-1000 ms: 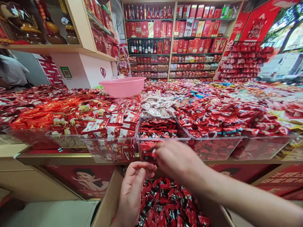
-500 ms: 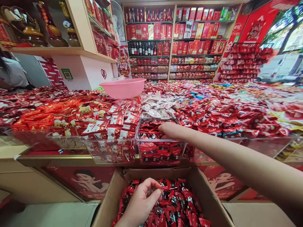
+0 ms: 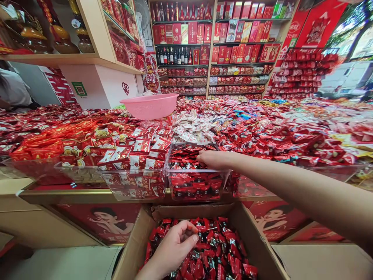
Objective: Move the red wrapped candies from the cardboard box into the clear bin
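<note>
My left hand [image 3: 180, 243] hovers over an open cardboard box [image 3: 134, 245] filled with small red-and-black wrapped candies [image 3: 210, 249]. Its fingers are loosely curled towards the thumb, and nothing shows between them. My right hand [image 3: 214, 158] reaches into a clear plastic bin [image 3: 198, 173] on the counter. That bin holds the same kind of red-and-black candies [image 3: 186, 153]. The right hand is low over the candies at the bin's right side, back of the hand up. Most of its fingers are hidden beneath it.
Left of the bin stands another clear bin of white-and-red packets [image 3: 142, 161]. White packets [image 3: 194, 126] lie behind, and a pink plastic basket [image 3: 150, 107] rests on the heaped sweets. Shelves [image 3: 212, 46] of bottles and boxes line the back. A person's sleeve [image 3: 13, 87] shows far left.
My right hand has shifted slightly right within the bin, its wrist now near the right wall. The left hand has barely moved. The whole view has shifted slightly.
</note>
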A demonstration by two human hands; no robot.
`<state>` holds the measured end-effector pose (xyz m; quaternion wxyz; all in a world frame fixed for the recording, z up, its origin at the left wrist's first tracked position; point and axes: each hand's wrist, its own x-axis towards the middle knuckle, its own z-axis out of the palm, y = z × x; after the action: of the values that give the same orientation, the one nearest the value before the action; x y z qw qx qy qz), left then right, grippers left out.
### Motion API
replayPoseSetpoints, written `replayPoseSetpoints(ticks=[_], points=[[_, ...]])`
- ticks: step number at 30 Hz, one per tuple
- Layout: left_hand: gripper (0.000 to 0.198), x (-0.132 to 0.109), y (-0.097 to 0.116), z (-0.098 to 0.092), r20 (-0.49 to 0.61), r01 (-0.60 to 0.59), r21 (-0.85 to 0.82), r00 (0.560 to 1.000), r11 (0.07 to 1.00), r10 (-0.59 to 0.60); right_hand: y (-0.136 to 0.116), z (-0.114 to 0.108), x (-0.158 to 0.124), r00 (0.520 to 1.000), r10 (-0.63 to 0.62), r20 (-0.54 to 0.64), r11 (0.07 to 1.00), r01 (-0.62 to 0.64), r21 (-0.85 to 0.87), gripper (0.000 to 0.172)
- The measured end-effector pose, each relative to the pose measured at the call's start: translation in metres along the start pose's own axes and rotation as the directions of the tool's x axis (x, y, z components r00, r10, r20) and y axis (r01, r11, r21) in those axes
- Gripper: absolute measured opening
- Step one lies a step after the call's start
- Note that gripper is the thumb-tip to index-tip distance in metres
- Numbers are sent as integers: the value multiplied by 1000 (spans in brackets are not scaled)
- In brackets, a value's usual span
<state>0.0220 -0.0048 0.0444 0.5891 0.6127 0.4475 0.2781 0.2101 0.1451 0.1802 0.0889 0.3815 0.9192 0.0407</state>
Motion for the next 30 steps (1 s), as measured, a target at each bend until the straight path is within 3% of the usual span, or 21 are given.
replayPoseSetpoints(ticks=[7, 9, 14, 20, 30], points=[[16, 1, -1, -2, 13, 15, 56, 1000, 998, -16, 4, -7, -1, 991, 67, 115, 976, -88, 197, 24], [16, 1, -1, -3, 19, 20, 94, 1000, 995, -22, 4, -12, -3, 990, 101, 101, 967, -122, 223, 24], [17, 1, -4, -3, 23, 34, 141, 999, 989, -38, -1, -22, -8, 961, 275, 29, 960, -273, -58, 23], [19, 3, -12, 0, 50, 50, 152, 997, 987, -58, -10, -20, -1, 964, 241, 110, 970, -237, -56, 25], [21, 2, -20, 4, 74, 93, 186, 991, 978, -108, -9, -7, 6, 968, 223, 112, 975, -220, -32, 28]])
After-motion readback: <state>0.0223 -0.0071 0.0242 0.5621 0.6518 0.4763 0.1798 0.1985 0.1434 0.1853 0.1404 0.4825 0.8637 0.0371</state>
